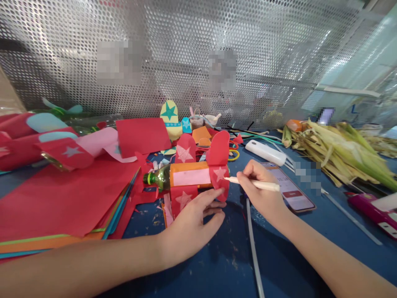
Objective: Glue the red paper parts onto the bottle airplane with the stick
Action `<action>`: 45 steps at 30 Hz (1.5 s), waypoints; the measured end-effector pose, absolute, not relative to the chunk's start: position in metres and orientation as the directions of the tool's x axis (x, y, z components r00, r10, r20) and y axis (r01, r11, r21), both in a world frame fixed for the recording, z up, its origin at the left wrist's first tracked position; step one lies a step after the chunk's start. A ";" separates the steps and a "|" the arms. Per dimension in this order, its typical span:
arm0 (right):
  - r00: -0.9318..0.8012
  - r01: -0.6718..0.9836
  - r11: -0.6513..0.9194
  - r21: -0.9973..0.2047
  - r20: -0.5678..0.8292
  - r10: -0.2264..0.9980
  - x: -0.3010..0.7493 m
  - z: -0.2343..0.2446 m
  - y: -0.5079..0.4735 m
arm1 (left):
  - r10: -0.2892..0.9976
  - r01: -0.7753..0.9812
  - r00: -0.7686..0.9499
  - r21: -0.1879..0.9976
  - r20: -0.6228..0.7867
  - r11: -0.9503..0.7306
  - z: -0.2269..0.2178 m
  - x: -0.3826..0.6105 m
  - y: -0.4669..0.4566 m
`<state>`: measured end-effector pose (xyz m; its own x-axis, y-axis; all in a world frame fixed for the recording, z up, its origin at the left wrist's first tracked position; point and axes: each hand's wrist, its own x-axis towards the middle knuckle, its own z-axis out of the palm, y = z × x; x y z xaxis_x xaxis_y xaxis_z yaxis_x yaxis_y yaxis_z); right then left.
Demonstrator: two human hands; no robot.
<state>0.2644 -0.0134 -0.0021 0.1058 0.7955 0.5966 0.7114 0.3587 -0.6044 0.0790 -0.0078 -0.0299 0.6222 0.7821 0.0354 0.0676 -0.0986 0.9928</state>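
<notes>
A craft plane lies on the blue table: a green plastic bottle point(159, 178) wrapped in orange and pink paper point(190, 176), with red paper wings point(185, 149) and a red tail point(218, 149) bearing pink stars. My left hand point(194, 221) rests by the plane's near side, fingers spread and touching the lower red wing point(182, 199). My right hand point(260, 194) pinches a thin white pen-like stick point(252, 183), whose tip meets the red tail piece next to a pink star point(219, 174).
Stacked red and coloured paper sheets point(65, 203) lie at the left. A phone point(290, 190) and a white case point(266, 152) sit right of my hand, with corn husks point(338, 151) beyond. A white tube point(254, 248) runs across the table. A perforated metal wall point(198, 62) stands behind.
</notes>
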 end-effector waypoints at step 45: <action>0.107 0.716 0.334 -0.613 0.569 0.815 0.263 -0.002 -0.014 | 0.796 0.065 0.605 0.996 0.013 -0.065 -0.028 0.078 -0.009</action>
<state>0.2631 -0.0137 -0.0015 0.1068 0.8155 0.5688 0.7156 0.3341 -0.6134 0.0781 -0.0094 -0.0279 0.6047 0.7963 0.0129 0.0650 -0.0655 0.9957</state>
